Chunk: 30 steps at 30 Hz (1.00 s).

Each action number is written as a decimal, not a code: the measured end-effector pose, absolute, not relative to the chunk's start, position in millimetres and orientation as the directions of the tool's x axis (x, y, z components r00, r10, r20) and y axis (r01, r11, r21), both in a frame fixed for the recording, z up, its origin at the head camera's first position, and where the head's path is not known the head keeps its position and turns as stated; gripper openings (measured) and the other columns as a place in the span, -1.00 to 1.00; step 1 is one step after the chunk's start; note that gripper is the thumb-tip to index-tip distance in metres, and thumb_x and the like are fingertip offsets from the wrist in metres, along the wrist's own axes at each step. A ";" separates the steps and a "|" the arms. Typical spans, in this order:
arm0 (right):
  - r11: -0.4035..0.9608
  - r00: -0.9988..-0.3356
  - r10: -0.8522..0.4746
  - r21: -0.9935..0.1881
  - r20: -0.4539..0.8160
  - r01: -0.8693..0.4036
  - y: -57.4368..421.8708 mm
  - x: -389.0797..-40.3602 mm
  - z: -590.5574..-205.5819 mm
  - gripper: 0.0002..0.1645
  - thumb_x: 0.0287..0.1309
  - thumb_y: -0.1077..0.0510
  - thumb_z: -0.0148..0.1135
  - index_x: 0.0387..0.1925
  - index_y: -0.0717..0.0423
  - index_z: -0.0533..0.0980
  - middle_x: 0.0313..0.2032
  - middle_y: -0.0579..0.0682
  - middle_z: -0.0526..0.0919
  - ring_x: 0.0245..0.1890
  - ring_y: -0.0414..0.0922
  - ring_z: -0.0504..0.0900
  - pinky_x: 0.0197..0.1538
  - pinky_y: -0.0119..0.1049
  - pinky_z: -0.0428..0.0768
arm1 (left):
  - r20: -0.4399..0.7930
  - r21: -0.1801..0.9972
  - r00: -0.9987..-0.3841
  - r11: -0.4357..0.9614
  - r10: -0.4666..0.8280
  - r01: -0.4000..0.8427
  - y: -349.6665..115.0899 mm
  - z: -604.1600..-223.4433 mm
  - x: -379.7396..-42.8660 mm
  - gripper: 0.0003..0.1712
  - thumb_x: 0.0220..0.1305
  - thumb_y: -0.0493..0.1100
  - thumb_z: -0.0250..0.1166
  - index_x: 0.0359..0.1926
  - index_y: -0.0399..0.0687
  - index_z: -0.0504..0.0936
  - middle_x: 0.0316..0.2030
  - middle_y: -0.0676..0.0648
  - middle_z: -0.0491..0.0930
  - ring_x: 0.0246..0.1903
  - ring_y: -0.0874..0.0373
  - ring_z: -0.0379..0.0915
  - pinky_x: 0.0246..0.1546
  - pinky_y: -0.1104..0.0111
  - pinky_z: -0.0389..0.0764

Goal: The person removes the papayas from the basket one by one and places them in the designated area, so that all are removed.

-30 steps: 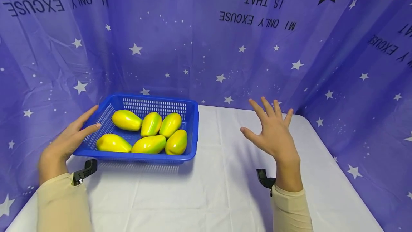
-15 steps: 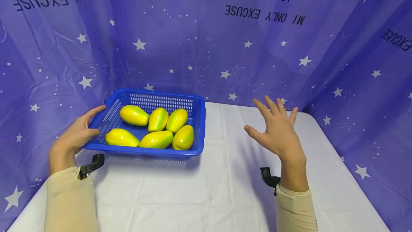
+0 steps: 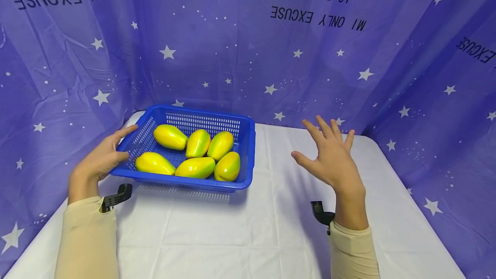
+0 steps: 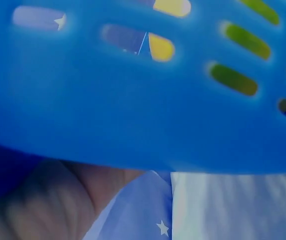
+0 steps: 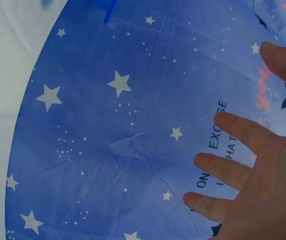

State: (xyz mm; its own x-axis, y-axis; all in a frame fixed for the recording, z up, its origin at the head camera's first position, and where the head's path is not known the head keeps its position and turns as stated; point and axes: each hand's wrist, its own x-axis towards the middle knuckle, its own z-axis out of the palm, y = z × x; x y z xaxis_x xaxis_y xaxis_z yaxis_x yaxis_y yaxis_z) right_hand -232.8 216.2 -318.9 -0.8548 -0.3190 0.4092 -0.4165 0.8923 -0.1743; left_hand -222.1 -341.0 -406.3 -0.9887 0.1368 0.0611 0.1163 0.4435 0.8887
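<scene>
A blue plastic basket (image 3: 251,154) with slotted walls holds several glossy yellow-green fruits (image 3: 195,168), shaped like mangoes or small papayas. My left hand (image 3: 101,157) grips the basket's left side, its thumb over the near rim; the other fingers are partly hidden. In the left wrist view the slotted blue wall (image 4: 118,105) fills the upper part, with the palm (image 4: 48,205) below it. Away to the right, my right hand (image 3: 330,158) hovers over the table with fingers spread, holding nothing. Those spread fingers also show in the right wrist view (image 5: 227,170).
White cloth covers the table (image 3: 217,236). A purple curtain (image 3: 217,51) with stars and lettering stands behind and along both sides, close to the basket's far rim. Black wrist cameras (image 3: 118,196) sit at both sleeves.
My left hand and the basket have shifted to the right, the fruits riding along inside. The head view has tilted slightly. My right hand stays spread in about the same place.
</scene>
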 end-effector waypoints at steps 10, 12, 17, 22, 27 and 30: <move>0.877 -0.836 -0.357 -0.160 0.416 -0.454 206.5 -231.3 -321.7 0.00 0.05 -0.48 0.15 0.47 -0.25 0.17 0.46 0.13 0.10 0.44 0.27 -0.07 0.25 0.41 -0.44 | 0.093 0.859 -0.984 0.487 0.151 0.156 -338.3 -408.0 -227.0 0.04 -0.01 -0.56 0.05 0.54 -0.06 -0.02 0.35 -0.39 0.06 0.08 -0.21 0.21 -0.15 0.58 0.35; 0.864 -0.828 -0.375 -0.167 0.417 -0.475 203.8 -232.2 -321.0 0.00 0.05 -0.46 0.17 0.48 -0.27 0.15 0.46 0.11 0.09 0.45 0.24 -0.07 0.27 0.39 -0.43 | 0.103 0.858 -0.983 0.486 0.152 0.165 -338.0 -407.3 -227.1 0.04 -0.02 -0.57 0.06 0.53 -0.08 0.00 0.33 -0.39 0.09 0.05 -0.19 0.23 -0.17 0.58 0.35; 0.829 -0.800 -0.454 -0.143 0.392 -0.540 193.6 -240.1 -311.8 0.02 0.03 -0.46 0.19 0.49 -0.39 0.07 0.47 0.06 0.07 0.45 0.22 -0.07 0.29 0.39 -0.27 | 0.100 0.870 -0.984 0.467 0.149 0.159 -340.2 -407.7 -226.6 0.04 -0.01 -0.57 0.06 0.53 -0.10 -0.02 0.33 -0.40 0.06 0.02 -0.19 0.23 -0.22 0.54 0.43; 0.784 -0.757 -0.539 -0.109 0.369 -0.611 179.4 -253.1 -292.8 0.02 0.03 -0.43 0.22 0.49 -0.40 0.06 0.48 0.02 0.06 0.46 0.17 -0.07 0.32 0.35 -0.13 | 0.089 0.882 -0.984 0.446 0.153 0.149 -342.4 -409.3 -227.8 0.03 0.02 -0.56 0.05 0.54 -0.09 -0.05 0.35 -0.39 0.03 0.06 -0.20 0.19 -0.22 0.57 0.42; 0.750 -0.723 -0.598 -0.078 0.346 -0.657 158.7 -265.6 -276.3 0.02 0.04 -0.42 0.20 0.49 -0.41 0.04 0.48 -0.02 0.04 0.46 0.15 -0.05 0.36 0.27 -0.12 | 0.078 0.894 -0.984 0.425 0.160 0.140 -342.4 -408.7 -228.1 0.02 0.06 -0.57 0.02 0.54 -0.08 -0.08 0.34 -0.38 0.05 0.04 -0.19 0.21 -0.23 0.52 0.47; 0.730 -0.706 -0.628 -0.066 0.327 -0.680 143.4 -271.5 -270.1 0.01 0.04 -0.40 0.20 0.49 -0.40 0.05 0.49 -0.05 0.03 0.46 0.11 -0.02 0.37 0.24 -0.10 | 0.063 0.894 -0.985 0.430 0.158 0.126 -340.8 -408.1 -229.6 0.02 0.07 -0.56 0.03 0.55 -0.02 -0.07 0.35 -0.35 0.04 0.06 -0.20 0.21 -0.22 0.48 0.48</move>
State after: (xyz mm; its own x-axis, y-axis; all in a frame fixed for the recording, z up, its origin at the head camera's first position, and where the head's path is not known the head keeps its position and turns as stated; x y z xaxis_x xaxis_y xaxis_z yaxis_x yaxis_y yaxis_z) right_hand -271.5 143.4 -270.1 -0.7062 -0.6281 0.3267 -0.6800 0.7302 -0.0660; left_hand -229.6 -340.8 -408.1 -0.9855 0.1577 0.0629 0.1259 0.4301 0.8939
